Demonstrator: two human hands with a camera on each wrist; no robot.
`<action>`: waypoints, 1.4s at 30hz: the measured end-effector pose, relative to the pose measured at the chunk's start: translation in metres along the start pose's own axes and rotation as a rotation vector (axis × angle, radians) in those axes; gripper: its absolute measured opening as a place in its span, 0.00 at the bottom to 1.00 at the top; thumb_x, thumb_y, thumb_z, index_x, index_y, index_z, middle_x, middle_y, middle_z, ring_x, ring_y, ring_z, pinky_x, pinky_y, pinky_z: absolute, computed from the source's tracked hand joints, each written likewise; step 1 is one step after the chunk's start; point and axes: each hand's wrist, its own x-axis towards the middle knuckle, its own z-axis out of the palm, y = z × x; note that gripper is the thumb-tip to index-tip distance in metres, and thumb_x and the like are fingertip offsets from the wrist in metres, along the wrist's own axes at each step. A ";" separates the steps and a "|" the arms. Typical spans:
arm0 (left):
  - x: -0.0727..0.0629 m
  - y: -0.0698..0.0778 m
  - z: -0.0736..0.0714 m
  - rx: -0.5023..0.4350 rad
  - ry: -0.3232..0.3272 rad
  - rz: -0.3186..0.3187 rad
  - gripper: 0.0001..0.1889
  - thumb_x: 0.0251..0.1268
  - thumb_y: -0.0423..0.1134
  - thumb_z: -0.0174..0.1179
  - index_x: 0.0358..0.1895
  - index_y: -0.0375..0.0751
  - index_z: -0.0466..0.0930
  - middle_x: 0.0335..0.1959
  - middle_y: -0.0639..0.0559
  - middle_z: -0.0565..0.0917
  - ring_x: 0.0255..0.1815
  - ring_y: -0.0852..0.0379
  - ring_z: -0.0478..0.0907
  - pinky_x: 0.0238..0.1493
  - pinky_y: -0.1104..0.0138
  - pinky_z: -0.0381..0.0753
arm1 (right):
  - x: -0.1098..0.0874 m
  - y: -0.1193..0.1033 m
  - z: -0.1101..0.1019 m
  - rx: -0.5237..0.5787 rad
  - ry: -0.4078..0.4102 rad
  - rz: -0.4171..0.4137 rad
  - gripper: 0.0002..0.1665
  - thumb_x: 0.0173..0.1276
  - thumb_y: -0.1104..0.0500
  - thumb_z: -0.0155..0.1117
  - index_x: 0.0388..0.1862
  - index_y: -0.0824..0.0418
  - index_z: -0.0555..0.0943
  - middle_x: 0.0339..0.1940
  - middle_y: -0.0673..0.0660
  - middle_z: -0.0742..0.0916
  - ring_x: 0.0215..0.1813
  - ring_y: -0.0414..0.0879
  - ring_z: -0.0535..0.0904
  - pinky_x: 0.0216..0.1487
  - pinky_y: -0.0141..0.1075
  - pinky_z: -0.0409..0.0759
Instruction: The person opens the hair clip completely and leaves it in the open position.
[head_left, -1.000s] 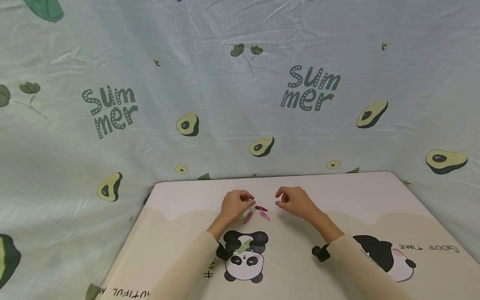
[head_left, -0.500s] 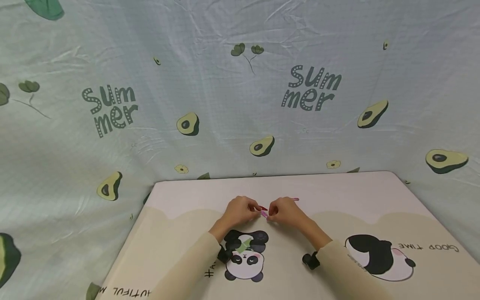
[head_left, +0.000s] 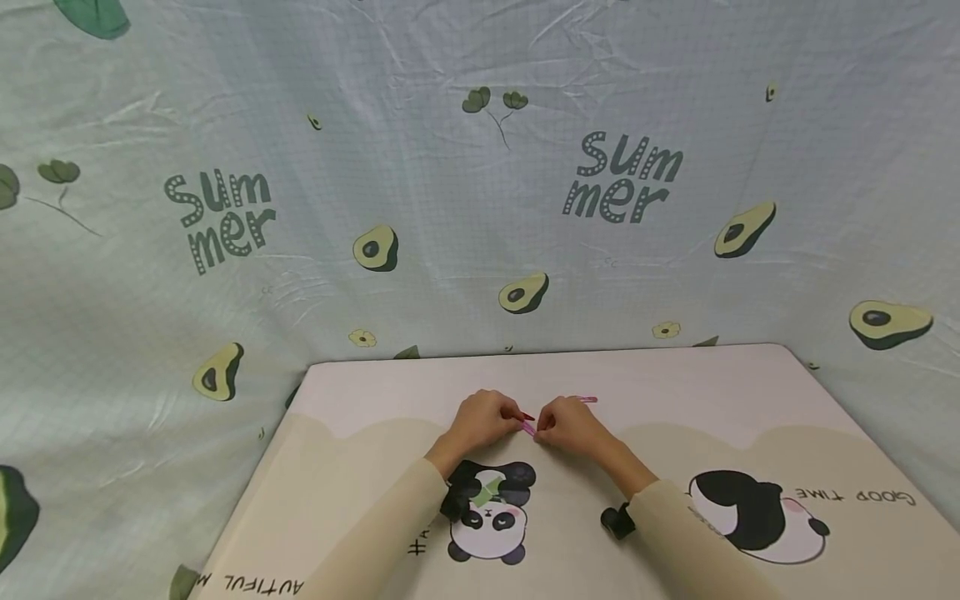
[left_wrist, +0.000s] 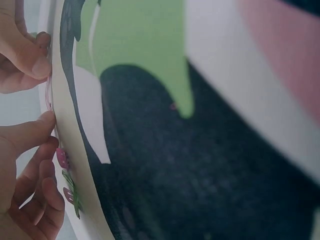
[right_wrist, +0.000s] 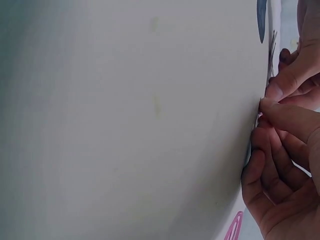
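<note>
In the head view, a pink snap hair clip point(head_left: 528, 428) spans the small gap between my two hands. My left hand point(head_left: 482, 419) pinches one end with thumb and fingers. My right hand point(head_left: 572, 425) pinches the other end, and its thumb shows on the clip in the left wrist view. Just behind lies a red hair clip point(head_left: 529, 417), close to the left fingertips. A purplish-pink clip point(left_wrist: 62, 158) and a green clip point(left_wrist: 74, 196) lie beside my left fingers in the left wrist view; the left hand hides them in the head view.
Another pink hair clip point(head_left: 588, 399) lies behind my right hand on the panda-printed table cover point(head_left: 697, 387). Behind the table hangs a cloth point(head_left: 450, 183) printed with avocados. A dark device point(head_left: 618, 522) is strapped at the right wrist.
My hands, apart a second ago, have come together at the pink clip and now pinch it. The far pink clip has come into view behind my right hand. Little differs from half a second ago.
</note>
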 end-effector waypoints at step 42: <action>-0.018 0.017 -0.018 -0.112 0.059 -0.028 0.05 0.68 0.41 0.68 0.36 0.44 0.91 0.33 0.54 0.87 0.29 0.61 0.72 0.33 0.69 0.69 | -0.015 -0.011 -0.020 0.069 0.109 0.014 0.03 0.61 0.64 0.73 0.29 0.61 0.87 0.23 0.48 0.85 0.27 0.37 0.75 0.33 0.30 0.73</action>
